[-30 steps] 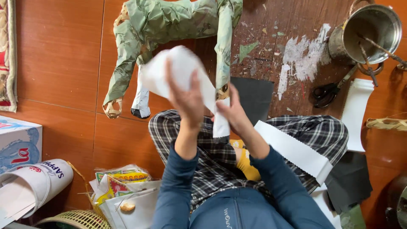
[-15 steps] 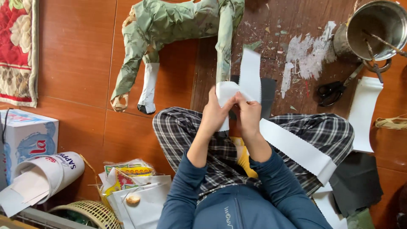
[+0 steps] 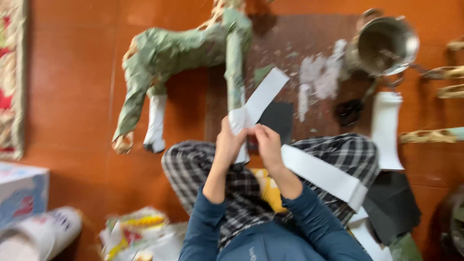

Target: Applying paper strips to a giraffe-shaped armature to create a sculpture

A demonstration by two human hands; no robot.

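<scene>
since half a second ago both hands dropped lower toward the lap | green paper horse [image 3: 183,53] lies on floor, legs toward person | left hand [image 3: 229,143] and right hand [image 3: 267,142] pinched shut on white paper strip [image 3: 261,99], held taut between them | steel pot [image 3: 386,44] right

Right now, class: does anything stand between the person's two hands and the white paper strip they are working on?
Nothing visible does. The left hand and the right hand both already grip the white paper strip, which sticks up from between them toward the green paper-covered animal figure.
</scene>
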